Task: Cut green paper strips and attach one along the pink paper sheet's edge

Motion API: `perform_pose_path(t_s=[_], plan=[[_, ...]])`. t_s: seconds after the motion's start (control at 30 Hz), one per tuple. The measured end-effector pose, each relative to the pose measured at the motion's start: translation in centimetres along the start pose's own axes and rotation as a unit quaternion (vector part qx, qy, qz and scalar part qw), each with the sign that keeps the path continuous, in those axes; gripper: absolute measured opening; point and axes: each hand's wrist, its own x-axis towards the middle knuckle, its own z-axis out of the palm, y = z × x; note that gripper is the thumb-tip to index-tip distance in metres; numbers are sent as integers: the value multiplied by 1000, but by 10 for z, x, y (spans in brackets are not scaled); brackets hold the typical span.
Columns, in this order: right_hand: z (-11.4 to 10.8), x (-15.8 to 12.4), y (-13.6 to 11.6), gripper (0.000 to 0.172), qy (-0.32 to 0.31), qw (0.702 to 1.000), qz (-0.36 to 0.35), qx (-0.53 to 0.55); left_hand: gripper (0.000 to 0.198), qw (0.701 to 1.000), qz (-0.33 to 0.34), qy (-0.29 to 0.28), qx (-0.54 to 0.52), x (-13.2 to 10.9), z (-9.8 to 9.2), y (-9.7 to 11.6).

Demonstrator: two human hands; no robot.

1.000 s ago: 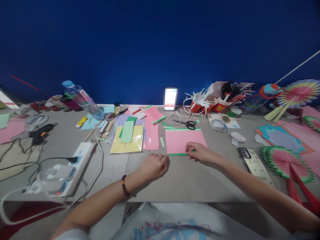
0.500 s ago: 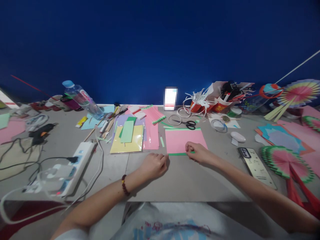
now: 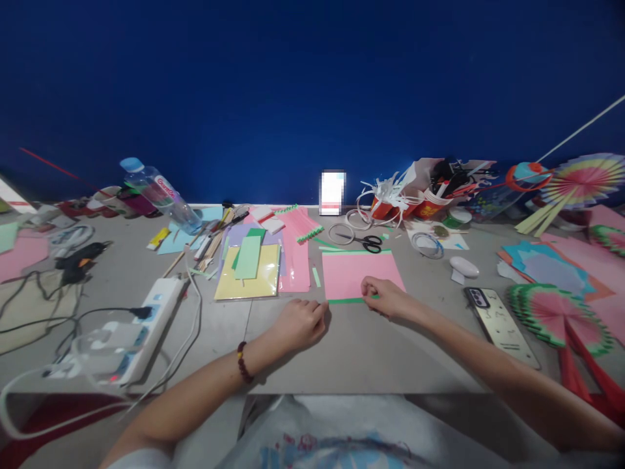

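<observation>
A pink sheet (image 3: 359,273) with green strips along its far and near edges lies flat before me. At its near left corner is my left hand (image 3: 303,324), its fingers curled; whatever they may hold is hidden. My right hand (image 3: 383,298) rests over the near edge, fingers curled at the green strip (image 3: 344,301). Black scissors (image 3: 370,243) lie just beyond the sheet, beside a ring of tape (image 3: 341,234). Left of the sheet, a small pale green strip (image 3: 316,277) rests on the table.
Yellow paper in clear wrap (image 3: 258,270) carries green strips at left. Further left are a power strip (image 3: 155,326), cables and a tilted bottle (image 3: 163,192). A phone (image 3: 500,326), folded paper fans (image 3: 561,312) and cups of tools (image 3: 432,203) stand or lie at right.
</observation>
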Motion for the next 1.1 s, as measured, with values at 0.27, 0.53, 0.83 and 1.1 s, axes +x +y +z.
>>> perform_pose_path(t_s=[0.27,0.53,0.83,1.1], plan=[[-1,0,0,16,-6,1000,18,4,27,1000,1,-8,-4,-2,2,-1],[1,1,1,16,2,1000,11,-8,27,1000,5,-10,-5,0,-1,0],[1,0,-2,15,13,999,-9,-34,26,1000,0,-10,-3,-1,1,-1],[1,-1,-6,16,26,997,-29,-63,26,1000,1,-12,4,0,-1,1]])
